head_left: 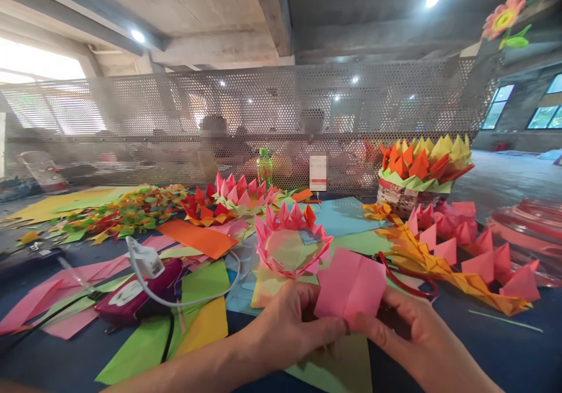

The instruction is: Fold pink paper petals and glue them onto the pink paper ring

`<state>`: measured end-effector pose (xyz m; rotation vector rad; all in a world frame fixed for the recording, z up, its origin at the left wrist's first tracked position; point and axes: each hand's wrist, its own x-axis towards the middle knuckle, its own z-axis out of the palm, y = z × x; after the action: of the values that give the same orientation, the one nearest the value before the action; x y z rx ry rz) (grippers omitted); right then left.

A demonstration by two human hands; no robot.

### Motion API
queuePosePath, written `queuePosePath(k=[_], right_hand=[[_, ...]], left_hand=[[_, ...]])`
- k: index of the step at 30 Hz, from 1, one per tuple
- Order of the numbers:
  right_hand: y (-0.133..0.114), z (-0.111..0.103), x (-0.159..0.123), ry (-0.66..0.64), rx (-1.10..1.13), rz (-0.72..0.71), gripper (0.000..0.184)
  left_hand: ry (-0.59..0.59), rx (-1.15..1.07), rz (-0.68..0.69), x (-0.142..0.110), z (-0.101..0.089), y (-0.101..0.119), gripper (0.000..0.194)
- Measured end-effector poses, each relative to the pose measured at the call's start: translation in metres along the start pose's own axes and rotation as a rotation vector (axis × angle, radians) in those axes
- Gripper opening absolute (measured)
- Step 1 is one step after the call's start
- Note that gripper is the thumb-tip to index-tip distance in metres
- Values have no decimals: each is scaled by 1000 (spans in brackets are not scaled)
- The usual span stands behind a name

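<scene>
Both of my hands hold one folded pink paper square (350,286) just above the table, near the front edge. My left hand (287,323) pinches its lower left edge with thumb and fingers closed. My right hand (401,330) grips its lower right side, fingers curled behind the paper. Right behind the paper sits a ring of pink folded paper petals (290,242) with one orange tip.
Loose coloured sheets (197,238) cover the dark table. A maroon device with a white cable (136,290) lies at the left, red-handled scissors (406,276) at the right. Paper lotus flowers (239,194), a yellow-orange folded chain (456,270) and a basket of folded pieces (421,173) stand behind. Mesh screen (263,118) beyond.
</scene>
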<state>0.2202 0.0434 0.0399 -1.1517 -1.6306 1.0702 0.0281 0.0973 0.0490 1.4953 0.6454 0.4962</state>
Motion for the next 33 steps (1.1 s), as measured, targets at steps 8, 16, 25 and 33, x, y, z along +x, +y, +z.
queuePosePath(k=[8,16,25,33], right_hand=[[2,1,-2,3,41,7,23],[-4,-4,3,-4,219,108,25],[3,-4,6,-43,207,149,37],[6,-5,7,9,241,130,37]], left_hand=[[8,181,37,-4,3,1,31],[294,652,557,-15,-2,-6,48],[231,585,540,-7,-3,3,14],[258,351,305,-4,-1,0,16]])
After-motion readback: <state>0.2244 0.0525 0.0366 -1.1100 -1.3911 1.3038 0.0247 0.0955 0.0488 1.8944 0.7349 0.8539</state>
